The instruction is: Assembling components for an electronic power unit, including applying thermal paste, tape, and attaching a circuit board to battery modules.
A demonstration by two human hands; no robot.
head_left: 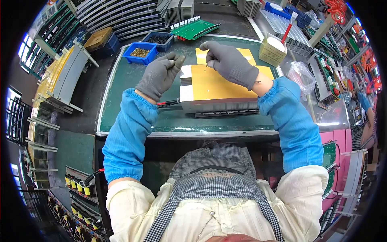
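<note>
My left hand (160, 76), in a grey glove, is raised over the green bench just left of a yellow-topped block. Its fingers curl in and the thumb presses against the index finger; whatever they hold is too small to make out. My right hand (233, 63), gloved alike, hovers over the yellow sheet (205, 86) with its fingers bent together. A tiny dark tip shows below those fingers, its kind unclear. The sheet covers a stack of grey metal parts (219, 106), with small holes in its face. Red and black wires (168, 103) come out at its left.
Behind my left hand stand a blue bin of brass-coloured small parts (140, 53) and a bin of black ones (158, 39). A green circuit board (194, 29) lies at the back. To the right are a cardboard box (273, 49) and a clear plastic bag (301, 76).
</note>
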